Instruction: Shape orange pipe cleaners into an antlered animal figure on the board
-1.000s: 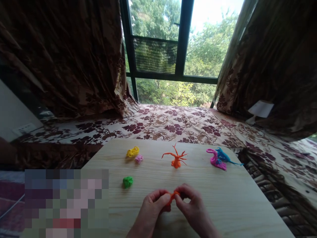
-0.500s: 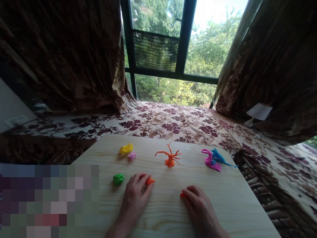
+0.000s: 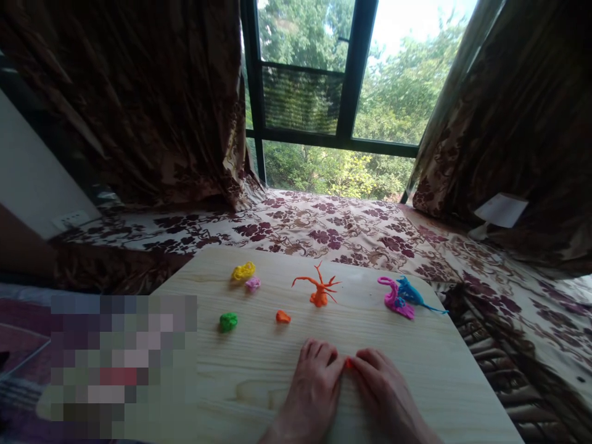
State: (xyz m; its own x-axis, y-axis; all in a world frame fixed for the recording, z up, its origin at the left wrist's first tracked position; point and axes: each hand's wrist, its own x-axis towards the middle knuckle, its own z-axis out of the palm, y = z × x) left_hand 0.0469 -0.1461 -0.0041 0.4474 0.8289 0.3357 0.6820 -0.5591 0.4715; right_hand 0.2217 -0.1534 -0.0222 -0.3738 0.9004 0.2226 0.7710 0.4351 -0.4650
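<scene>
Both of my hands are close together near the front of the wooden table (image 3: 259,357). A small piece of orange modelling clay (image 3: 348,363) shows between their fingertips. My right hand (image 3: 383,379) pinches it, and my left hand (image 3: 319,373) has its thumb and index finger at the same piece, fingers curled. Beyond my left hand lies an orange clay lump (image 3: 283,316), with nobody touching it. Behind it stands an orange clay tree (image 3: 319,297) with thin, bare, spreading branches.
On the left lie a green clay lump (image 3: 228,322), a yellow clay tangle (image 3: 243,271) and a pink clay lump (image 3: 253,283). A magenta clay figure (image 3: 396,300) touches a blue clay figure (image 3: 413,291) at the right. Patterned cloth (image 3: 333,228) lies behind the table.
My left hand has let go of the orange lump, left on the table, and moved right to meet my right hand at the small orange piece. The view has shifted slightly.
</scene>
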